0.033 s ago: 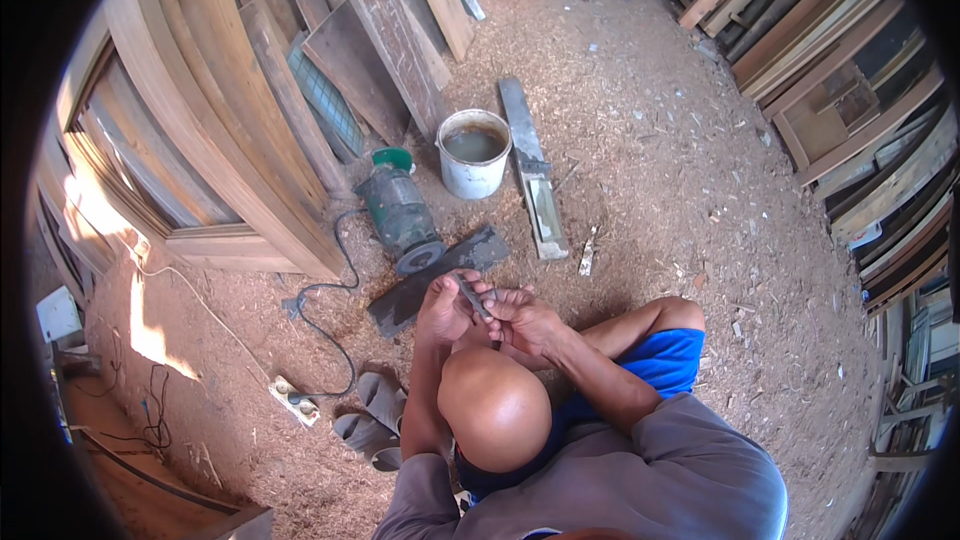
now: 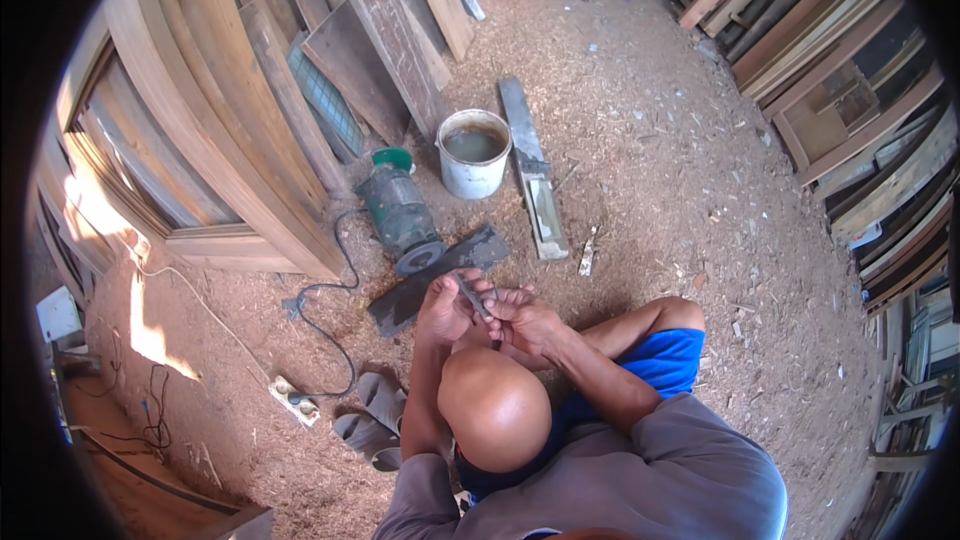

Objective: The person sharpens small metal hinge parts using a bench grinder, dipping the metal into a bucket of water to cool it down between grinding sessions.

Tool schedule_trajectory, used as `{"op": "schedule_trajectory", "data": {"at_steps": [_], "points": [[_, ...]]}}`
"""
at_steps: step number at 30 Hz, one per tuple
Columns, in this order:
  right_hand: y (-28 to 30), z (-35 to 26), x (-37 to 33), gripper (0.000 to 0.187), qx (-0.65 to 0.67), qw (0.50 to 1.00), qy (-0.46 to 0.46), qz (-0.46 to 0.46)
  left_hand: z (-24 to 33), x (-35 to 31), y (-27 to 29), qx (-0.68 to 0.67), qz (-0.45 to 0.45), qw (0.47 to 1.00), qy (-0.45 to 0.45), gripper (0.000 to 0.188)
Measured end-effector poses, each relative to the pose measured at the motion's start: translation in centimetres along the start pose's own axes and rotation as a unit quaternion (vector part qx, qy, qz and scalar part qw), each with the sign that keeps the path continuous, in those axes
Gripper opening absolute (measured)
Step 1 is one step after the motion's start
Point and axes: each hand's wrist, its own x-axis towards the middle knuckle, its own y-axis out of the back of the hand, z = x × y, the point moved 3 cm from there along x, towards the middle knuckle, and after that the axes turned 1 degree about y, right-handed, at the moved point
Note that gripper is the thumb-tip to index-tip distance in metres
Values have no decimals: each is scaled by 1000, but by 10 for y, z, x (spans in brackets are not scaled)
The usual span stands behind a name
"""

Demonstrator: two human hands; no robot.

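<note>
My left hand (image 2: 444, 310) and my right hand (image 2: 525, 318) meet above my raised knee, fingers closed round a narrow, flat, dark grey strip (image 2: 469, 294). It looks like a metal blade, but its exact kind is hard to make out. The left fingers hold its upper side, while the right fingertips pinch its lower end. Just beyond my hands is a green bench grinder (image 2: 396, 202), its grey wheel turned towards me. A dark board (image 2: 400, 306) lies between the grinder and my hands.
A white bucket (image 2: 473, 178) of cloudy water stands beside a long board (image 2: 520, 125) carrying a sharpening stone (image 2: 543, 208). A power strip (image 2: 293, 400) and grey shoes (image 2: 380, 400) lie at left. Wooden frames (image 2: 210, 90) lean there; stacked timber (image 2: 810, 20) lines the right.
</note>
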Motion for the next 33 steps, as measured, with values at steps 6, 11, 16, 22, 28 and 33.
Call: {"op": "schedule_trajectory", "data": {"at_steps": [6,11,16,22,28,33], "points": [[-15,-13,7,9,-36,996,75,20,3,0,-23,-9,-74,997,-8,65],[0,-2,14,9,-10,998,67,11,-8,4,-13,19,-24,999,15,48],[-11,0,9,9,24,998,50,16,-7,-4,-14,-6,-10,1000,6,38],[-14,-4,6,9,25,999,40,4,-6,-3,-17,-9,-15,1000,1,37],[-8,-3,9,8,34,999,26,-13,-7,-2,-17,-22,-21,1000,7,37],[-11,-3,9,9,44,999,25,-10,-6,-2,-12,-14,-45,999,12,42]]}}
